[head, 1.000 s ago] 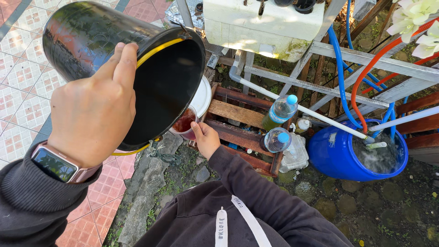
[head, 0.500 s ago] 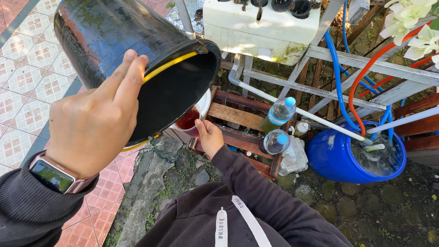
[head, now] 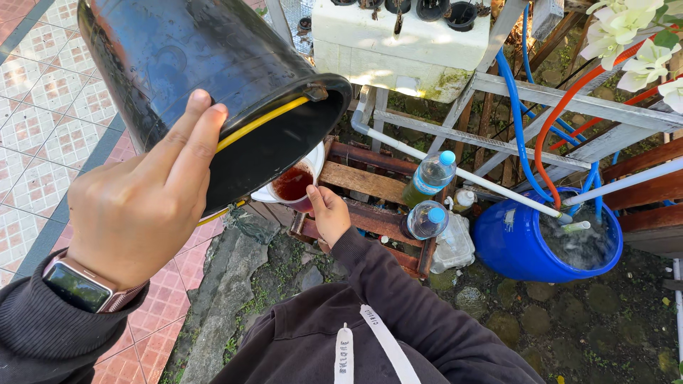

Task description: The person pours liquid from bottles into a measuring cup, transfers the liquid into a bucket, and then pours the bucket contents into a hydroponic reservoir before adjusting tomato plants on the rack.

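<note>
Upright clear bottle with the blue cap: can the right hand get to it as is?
Probably not right now. The right hand is occupied holding the cup of reddish liquid under the tilted black bucket. The bottle stands close by on the wooden crate, nothing between them.

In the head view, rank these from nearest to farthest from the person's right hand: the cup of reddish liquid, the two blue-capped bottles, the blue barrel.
1. Cup of reddish liquid: held by the right hand, just upper left of it.
2. Blue-capped bottles: on the wooden pallet, to the hand's right; the two are too close to rank apart.
3. Blue barrel: farthest, at far right.
</note>
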